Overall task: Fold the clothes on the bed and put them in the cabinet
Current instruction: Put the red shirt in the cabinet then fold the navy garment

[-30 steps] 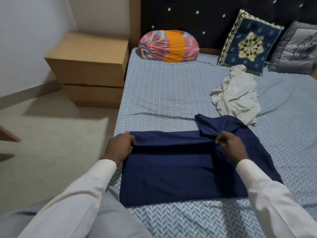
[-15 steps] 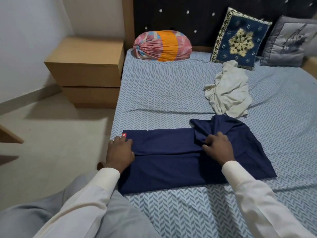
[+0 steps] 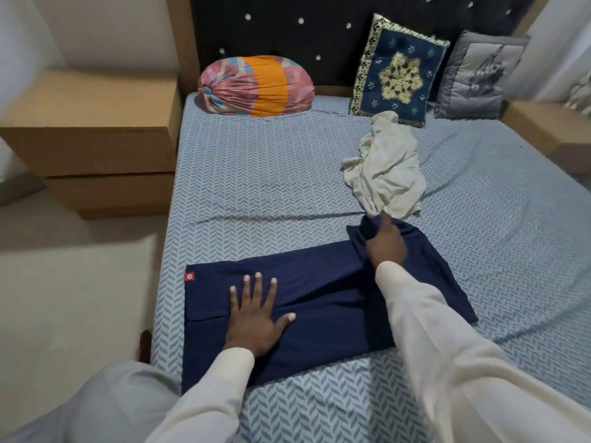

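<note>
A navy blue garment (image 3: 323, 302) lies partly folded near the front edge of the bed (image 3: 262, 193), with a small red tag at its left corner. My left hand (image 3: 256, 314) presses flat on its middle with fingers spread. My right hand (image 3: 385, 243) reaches to the garment's far right part, near its bunched upper corner; its fingers point away and I cannot see whether they pinch cloth. A crumpled cream garment (image 3: 387, 167) lies just beyond the right hand.
A wooden nightstand (image 3: 92, 139) stands left of the bed, another (image 3: 550, 126) at the right. At the headboard lie a pink and orange bolster (image 3: 256, 86), a blue embroidered cushion (image 3: 399, 70) and a grey cushion (image 3: 476, 75). Floor lies to the left.
My left hand moved from the garment's left edge to its middle and flattened out. My right hand slid away from me to the far right corner. The folded strip now lies flat.
</note>
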